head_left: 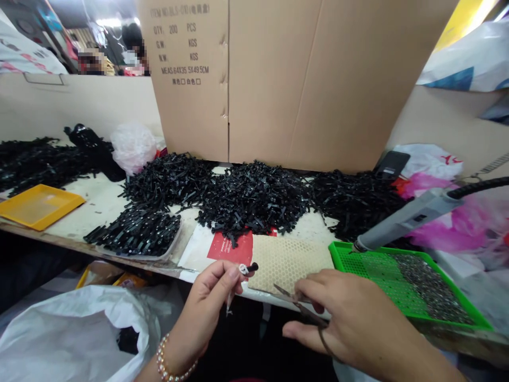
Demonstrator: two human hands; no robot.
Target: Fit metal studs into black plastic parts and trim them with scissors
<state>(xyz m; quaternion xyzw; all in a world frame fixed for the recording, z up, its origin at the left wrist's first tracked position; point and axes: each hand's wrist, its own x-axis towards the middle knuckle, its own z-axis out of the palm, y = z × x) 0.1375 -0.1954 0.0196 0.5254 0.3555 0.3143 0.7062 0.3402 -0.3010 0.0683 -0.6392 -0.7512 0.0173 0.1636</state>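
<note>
My left hand (212, 300) is closed in a pinch on a small black plastic part (248, 268) with a pale tip, held just off the table's front edge. My right hand (350, 318) is closed around small scissors or tweezers (292, 297), whose metal points aim left toward the part. Both hands hover over a beige honeycomb-patterned mat (290, 260). A large heap of black plastic strips (254, 199) covers the middle of the table behind the mat.
A green mesh tray (369, 265) with several small dark bits sits at the right, a grey power tool (401, 217) lying over it. An orange tray (37, 204) is at the left. A cardboard box (278, 79) stands behind. A white plastic bag (75, 329) hangs below.
</note>
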